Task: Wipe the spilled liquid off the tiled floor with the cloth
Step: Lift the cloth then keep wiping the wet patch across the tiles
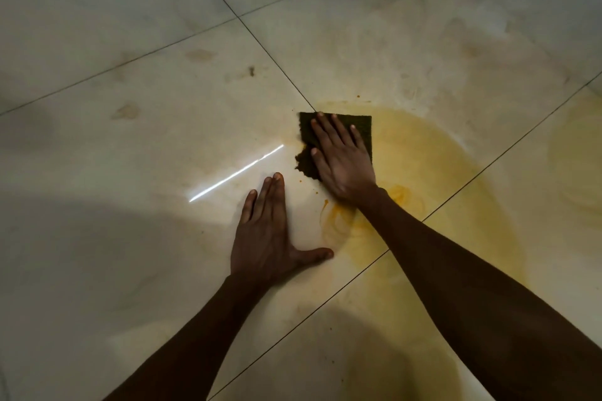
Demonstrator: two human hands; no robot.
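**Right hand flat on cloth at spill edge; left hand braced on floor**

Right hand (342, 159): palm down, fingers spread and extended, pressed flat on top of the cloth (361, 127). Not curled around it; no grip, just downward contact. Forearm reaches in from the lower right.

Cloth: dark green, roughly square, lying flat on the tiled floor (130, 26). Most of it sits under the right hand's fingers and palm; its far edge and far-right corner show beyond the fingertips. The edge on the thumb side looks ragged or bunched.

Spilled liquid (423, 156): yellow-orange film, spreading from under the cloth out to the right of the right hand and back along the right forearm toward the wearer. Thinner swirl marks lie just beside the right wrist, between the two hands. It crosses a grout line (456, 192) that runs under the right forearm.

Left hand (270, 238): open, palm flat on the floor, fingers together pointing away, thumb stretched out toward the swirl marks. Holds nothing. Apart from the cloth, nearer the wearer than the right hand.

A bright streak of reflected light (234, 174) lies just beyond the left fingertips.
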